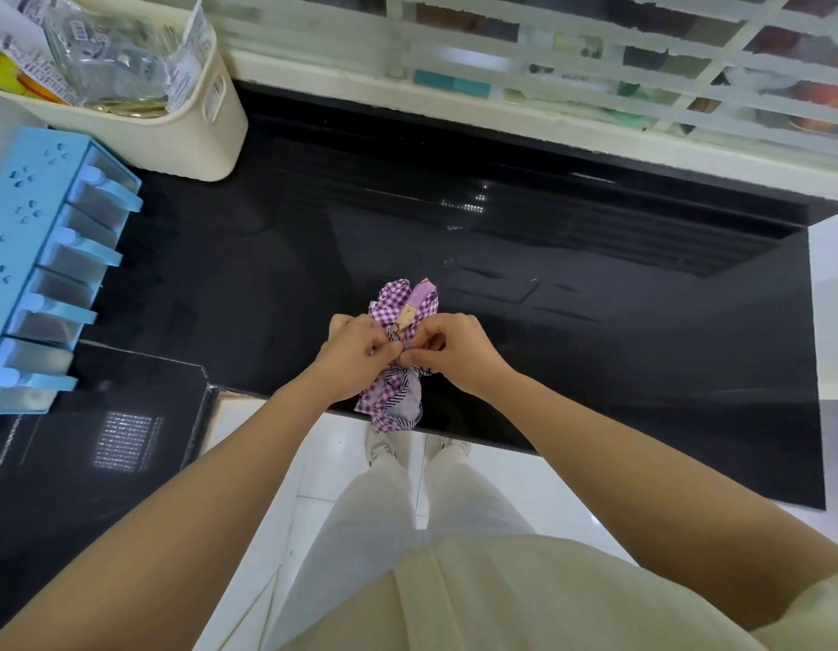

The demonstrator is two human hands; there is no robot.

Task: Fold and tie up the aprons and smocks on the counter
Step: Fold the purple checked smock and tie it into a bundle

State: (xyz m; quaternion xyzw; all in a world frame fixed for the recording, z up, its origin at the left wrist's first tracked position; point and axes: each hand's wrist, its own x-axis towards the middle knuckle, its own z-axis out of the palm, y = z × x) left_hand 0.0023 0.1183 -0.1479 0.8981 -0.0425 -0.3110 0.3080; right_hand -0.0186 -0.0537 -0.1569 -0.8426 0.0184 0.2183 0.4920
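The counter (595,321) in front of me is glossy black and fills the middle of the frame. At upper left a cream plastic basket (191,133) full of packets stands on it. Just below that, along the left edge, sits a blue condiment organiser (36,227) with a row of clear compartments. The bundled purple gingham apron (398,303) is at the counter's near edge, centre frame, its lower end hanging past it.

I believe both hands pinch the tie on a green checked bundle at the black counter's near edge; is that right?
The head view shows a purple checked bundle, not green. The left hand and right hand pinch its tie at the near edge of the counter.
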